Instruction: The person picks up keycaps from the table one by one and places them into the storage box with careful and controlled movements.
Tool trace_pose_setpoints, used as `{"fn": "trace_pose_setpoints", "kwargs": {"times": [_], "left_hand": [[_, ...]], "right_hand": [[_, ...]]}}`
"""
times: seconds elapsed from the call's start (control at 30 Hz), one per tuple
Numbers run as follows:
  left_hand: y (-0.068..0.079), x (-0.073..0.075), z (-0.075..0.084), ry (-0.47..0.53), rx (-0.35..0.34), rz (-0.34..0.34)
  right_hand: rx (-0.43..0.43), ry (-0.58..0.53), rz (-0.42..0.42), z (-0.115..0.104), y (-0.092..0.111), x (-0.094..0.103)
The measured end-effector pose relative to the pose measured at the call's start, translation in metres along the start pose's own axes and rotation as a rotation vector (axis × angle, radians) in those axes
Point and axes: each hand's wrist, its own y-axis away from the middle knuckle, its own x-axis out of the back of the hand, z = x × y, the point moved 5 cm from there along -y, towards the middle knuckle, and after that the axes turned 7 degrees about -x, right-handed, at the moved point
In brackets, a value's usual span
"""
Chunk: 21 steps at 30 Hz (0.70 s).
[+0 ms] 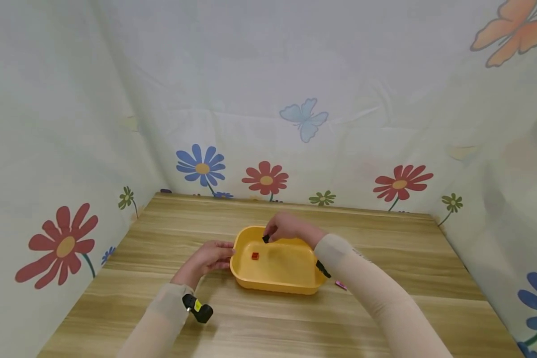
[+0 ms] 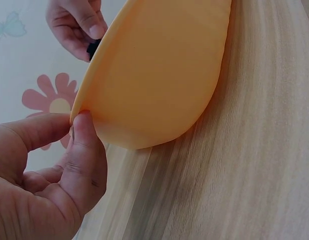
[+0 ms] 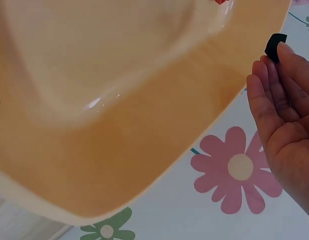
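A yellow plastic basin [image 1: 277, 287] stands on the wooden table. My left hand [image 1: 212, 256] is at its left end; in the left wrist view, thumb and finger pinch the rim [image 2: 80, 97]. My right hand [image 1: 288, 226] is over the basin's far side, holding a small black block [image 3: 274, 46] between thumb and fingertips. Inside the basin, toward the left, lies a small red block [image 1: 255, 255]. Only a corner of that red block [image 3: 221, 1] shows at the top of the right wrist view.
A small pink piece [image 1: 341, 285] lies on the table [image 1: 268, 328] just right of the basin, close to the right forearm. Flower-printed white cloth [image 1: 232, 119] hangs behind the table and along both sides.
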Motion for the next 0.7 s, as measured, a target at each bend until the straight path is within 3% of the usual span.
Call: {"fn": "trace_pose_setpoints", "kwargs": {"times": [0.7], "left_hand": [[-0.001,0.0,0.0,0.017,0.014,0.0]], "right_hand": [[-0.006,0.094,-0.022,-0.001,-0.019,-0.025]]}}
